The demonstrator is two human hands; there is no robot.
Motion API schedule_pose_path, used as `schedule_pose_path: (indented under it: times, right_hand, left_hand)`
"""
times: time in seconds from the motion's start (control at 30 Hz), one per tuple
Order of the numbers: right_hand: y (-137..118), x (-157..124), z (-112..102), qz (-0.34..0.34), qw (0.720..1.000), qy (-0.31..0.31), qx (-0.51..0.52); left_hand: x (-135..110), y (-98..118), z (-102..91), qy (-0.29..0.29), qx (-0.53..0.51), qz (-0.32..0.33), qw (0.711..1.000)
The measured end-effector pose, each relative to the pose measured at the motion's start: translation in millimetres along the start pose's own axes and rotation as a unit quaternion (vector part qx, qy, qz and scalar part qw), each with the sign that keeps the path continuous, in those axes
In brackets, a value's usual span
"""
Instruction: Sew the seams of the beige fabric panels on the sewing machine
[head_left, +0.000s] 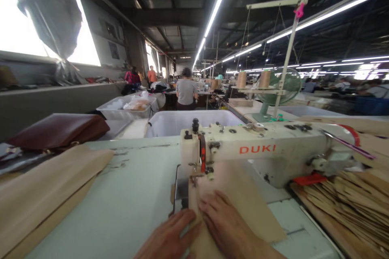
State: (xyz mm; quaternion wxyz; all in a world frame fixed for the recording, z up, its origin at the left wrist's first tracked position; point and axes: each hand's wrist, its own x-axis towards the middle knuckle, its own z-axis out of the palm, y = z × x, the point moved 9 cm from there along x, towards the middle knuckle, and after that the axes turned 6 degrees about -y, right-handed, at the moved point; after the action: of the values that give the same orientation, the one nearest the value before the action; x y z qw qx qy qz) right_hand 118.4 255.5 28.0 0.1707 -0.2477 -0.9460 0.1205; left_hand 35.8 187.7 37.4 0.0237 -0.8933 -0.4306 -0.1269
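A tan leather-like sheet [255, 206] lies under the head of the white sewing machine [225, 139], with a narrow strip [193, 198] of the same colour along its left side. My right hand [225, 218] rests flat on the sheet in front of the presser foot [193, 180], fingers stretched out. At the strip's left edge is my left hand [173, 234], its forefinger and thumb apart and touching the material. The lower part of the left hand is cut off by the frame.
More tan pieces [45, 194] lie at the table's left, by a brown leather item [60, 129]. Stacked tan strips [349, 210] fill a board at the right. Behind the machine stand a white bin [194, 121], thread cones [264, 79] and a green fan [282, 85]. A person [186, 91] stands further back.
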Motion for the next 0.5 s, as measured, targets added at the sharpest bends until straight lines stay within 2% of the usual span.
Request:
schedule_pose_path:
  times: [0.13,0.27,0.5]
  right_hand:
    - [4,1,1,0.002,0.999,-0.031,-0.012]
    - [9,8,-1,0.002,0.998,-0.058,-0.028]
    - [17,16,-7,0.011,0.997,-0.062,-0.034]
  left_hand:
    - [0,0,-22.4,0.014,0.044,-0.021,0.999]
    - [3,-4,-27.1,0.021,0.057,-0.012,0.998]
    - [8,-20,-29.2,0.052,0.043,-0.009,0.998]
